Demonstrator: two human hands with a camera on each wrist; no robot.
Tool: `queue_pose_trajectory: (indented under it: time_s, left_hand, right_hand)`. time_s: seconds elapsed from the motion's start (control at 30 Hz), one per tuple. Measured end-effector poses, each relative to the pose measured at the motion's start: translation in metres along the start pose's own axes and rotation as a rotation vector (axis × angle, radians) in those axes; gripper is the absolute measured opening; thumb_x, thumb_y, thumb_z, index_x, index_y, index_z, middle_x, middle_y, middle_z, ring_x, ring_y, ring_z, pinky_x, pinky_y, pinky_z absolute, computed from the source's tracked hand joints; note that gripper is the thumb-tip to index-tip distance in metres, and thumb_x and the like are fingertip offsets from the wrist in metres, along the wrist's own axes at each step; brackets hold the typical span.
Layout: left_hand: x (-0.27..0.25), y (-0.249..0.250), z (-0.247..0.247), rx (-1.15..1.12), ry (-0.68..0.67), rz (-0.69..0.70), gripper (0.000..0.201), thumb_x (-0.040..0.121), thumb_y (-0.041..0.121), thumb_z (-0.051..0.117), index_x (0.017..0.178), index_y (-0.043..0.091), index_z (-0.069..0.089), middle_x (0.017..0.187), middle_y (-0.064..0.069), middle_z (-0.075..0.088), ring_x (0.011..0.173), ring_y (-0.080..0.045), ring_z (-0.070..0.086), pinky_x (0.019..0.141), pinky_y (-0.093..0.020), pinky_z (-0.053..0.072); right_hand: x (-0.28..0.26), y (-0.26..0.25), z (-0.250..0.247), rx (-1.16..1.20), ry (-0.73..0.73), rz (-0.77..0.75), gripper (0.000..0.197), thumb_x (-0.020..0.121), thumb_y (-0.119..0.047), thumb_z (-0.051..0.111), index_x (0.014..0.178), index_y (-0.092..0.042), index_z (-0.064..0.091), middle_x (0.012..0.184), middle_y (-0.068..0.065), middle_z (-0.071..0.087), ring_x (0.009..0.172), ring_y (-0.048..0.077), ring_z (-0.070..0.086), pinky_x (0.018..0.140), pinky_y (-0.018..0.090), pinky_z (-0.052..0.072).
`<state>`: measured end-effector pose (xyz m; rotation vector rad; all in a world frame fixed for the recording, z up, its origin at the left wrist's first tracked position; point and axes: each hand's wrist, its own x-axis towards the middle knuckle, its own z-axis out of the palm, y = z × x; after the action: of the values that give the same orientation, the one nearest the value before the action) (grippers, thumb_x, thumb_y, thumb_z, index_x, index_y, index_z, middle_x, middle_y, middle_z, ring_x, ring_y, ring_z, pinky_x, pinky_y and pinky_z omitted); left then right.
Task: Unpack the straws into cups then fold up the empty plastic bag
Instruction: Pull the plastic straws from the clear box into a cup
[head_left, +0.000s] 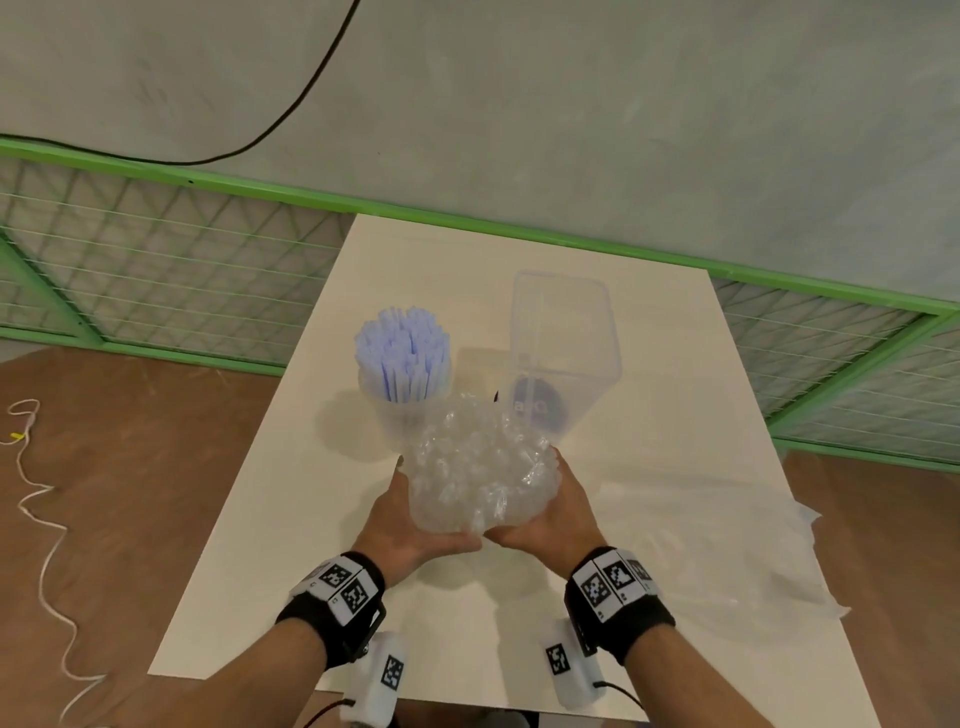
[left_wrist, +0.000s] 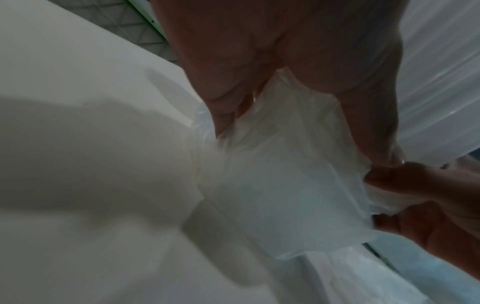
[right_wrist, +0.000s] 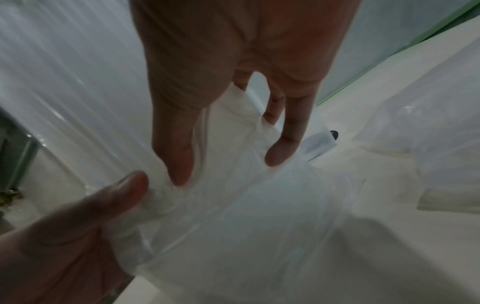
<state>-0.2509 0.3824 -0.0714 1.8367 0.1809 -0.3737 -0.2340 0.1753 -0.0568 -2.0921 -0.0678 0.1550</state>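
So the crumpled clear plastic bag (head_left: 478, 475) is up off the desk (head_left: 291, 545), bunched into a crinkly wad and cradled between both hands right in front of the person, near the middle of the desk. The left hand (head_left: 402, 525) cups it from the left and underneath, the right hand (head_left: 548, 512) from the right, and the heels of the two palms nearly meet under the wad. In the right wrist view the fingers (right_wrist: 179, 148) point down along the film, slightly spread, with the thumb pressing a fold of plastic against the index finger, so that's a pinch. The left wrist view is darker, but you can see the fingers (left_wrist: 223, 86) lying along the bag (left_wrist: 272, 174) with plastic gathered against them, and the other hand's thumb and finger gripping the edge at the right. Just behind the bag stands a clear cup (head_left: 402, 410) packed with pale blue straws (head_left: 402, 348), upright, and to its right a taller clear container (head_left: 563, 348) with something dark blue at the bottom; I can't tell what it is. Another sheet of clear plastic (head_left: 727, 545) lies flat on the right side of the desk. Both wrists wear black bands with black-and-white square marker tags (head_left: 345, 584). No brand names or readable writing anywhere that I can make out.
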Motion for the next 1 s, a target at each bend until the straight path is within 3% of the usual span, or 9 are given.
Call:
queue_pose_trajectory:
  time_s: [0.13, 0.27, 0.37, 0.47, 0.6, 0.67, 0.83, 1.0]
  left_hand:
    - [0.006, -0.001, 0.000, 0.011, 0.003, 0.019, 0.104, 0.040, 0.040, 0.099, 0.129, 0.031, 0.044, 0.107, 0.017, 0.066, 0.096, 0.011, 0.060, 0.076, -0.008, 0.045]
    - [0.010, -0.009, -0.002, 0.007, 0.012, -0.009, 0.110, 0.034, 0.049, 0.098, 0.130, 0.031, 0.047, 0.111, 0.013, 0.068, 0.103, -0.001, 0.063, 0.094, -0.027, 0.051]
    - [0.012, -0.013, -0.002, 0.018, 0.022, -0.038, 0.113, 0.031, 0.055, 0.096, 0.130, 0.031, 0.048, 0.112, 0.011, 0.068, 0.105, -0.005, 0.063, 0.098, -0.033, 0.051]
    - [0.012, -0.014, 0.000, 0.015, 0.028, -0.075, 0.119, 0.026, 0.060, 0.095, 0.131, 0.029, 0.050, 0.113, 0.009, 0.069, 0.106, -0.008, 0.064, 0.099, -0.035, 0.051]
    - [0.011, -0.017, 0.005, -0.018, 0.047, -0.112, 0.119, 0.024, 0.061, 0.096, 0.131, 0.030, 0.052, 0.114, 0.007, 0.070, 0.108, -0.011, 0.065, 0.101, -0.041, 0.050]
    - [0.009, -0.017, 0.008, -0.028, 0.060, -0.115, 0.117, 0.026, 0.061, 0.096, 0.130, 0.031, 0.052, 0.115, 0.008, 0.070, 0.108, -0.011, 0.065, 0.101, -0.040, 0.050]
    - [0.003, -0.016, 0.017, -0.084, 0.099, -0.119, 0.109, 0.029, 0.056, 0.097, 0.126, 0.028, 0.056, 0.111, 0.008, 0.072, 0.105, -0.009, 0.067, 0.099, -0.038, 0.051]
    - [0.001, -0.016, 0.024, -0.085, 0.140, -0.122, 0.106, 0.029, 0.056, 0.097, 0.123, 0.024, 0.059, 0.109, 0.007, 0.073, 0.102, -0.009, 0.069, 0.098, -0.039, 0.052]
  right_hand:
    - [0.004, -0.003, -0.002, -0.026, -0.038, 0.003, 0.108, 0.043, -0.040, 0.096, 0.136, -0.038, 0.039, 0.131, -0.009, 0.055, 0.121, 0.009, 0.055, 0.098, 0.041, 0.051]
    - [-0.003, -0.019, -0.023, -0.017, -0.138, -0.010, 0.125, 0.048, -0.030, 0.096, 0.146, -0.042, 0.018, 0.148, -0.011, 0.033, 0.137, 0.008, 0.037, 0.109, 0.043, 0.041]
    - [-0.014, -0.042, -0.049, 0.014, -0.108, -0.040, 0.105, 0.059, -0.019, 0.088, 0.140, -0.042, 0.025, 0.145, -0.019, 0.031, 0.135, 0.007, 0.037, 0.099, 0.047, 0.050]
    - [-0.021, -0.060, -0.068, -0.001, -0.048, -0.158, 0.080, 0.065, -0.011, 0.081, 0.129, -0.034, 0.040, 0.135, -0.019, 0.043, 0.128, 0.011, 0.044, 0.089, 0.041, 0.054]
    - [-0.016, -0.060, -0.072, -0.169, -0.072, -0.301, 0.067, 0.070, -0.020, 0.078, 0.127, -0.033, 0.046, 0.129, -0.020, 0.048, 0.126, 0.010, 0.046, 0.098, 0.027, 0.045]
    - [-0.012, -0.057, -0.072, -0.176, -0.078, -0.341, 0.065, 0.070, -0.019, 0.078, 0.126, -0.032, 0.047, 0.126, -0.017, 0.049, 0.123, 0.007, 0.048, 0.097, 0.021, 0.043]
    - [-0.002, -0.052, -0.069, -0.159, -0.054, -0.440, 0.054, 0.067, -0.014, 0.074, 0.116, -0.022, 0.053, 0.116, -0.010, 0.051, 0.111, 0.007, 0.053, 0.092, 0.021, 0.046]
    - [0.002, -0.045, -0.055, -0.124, 0.062, -0.533, 0.040, 0.069, -0.009, 0.064, 0.107, -0.015, 0.054, 0.105, -0.006, 0.051, 0.100, 0.005, 0.051, 0.090, 0.014, 0.039]
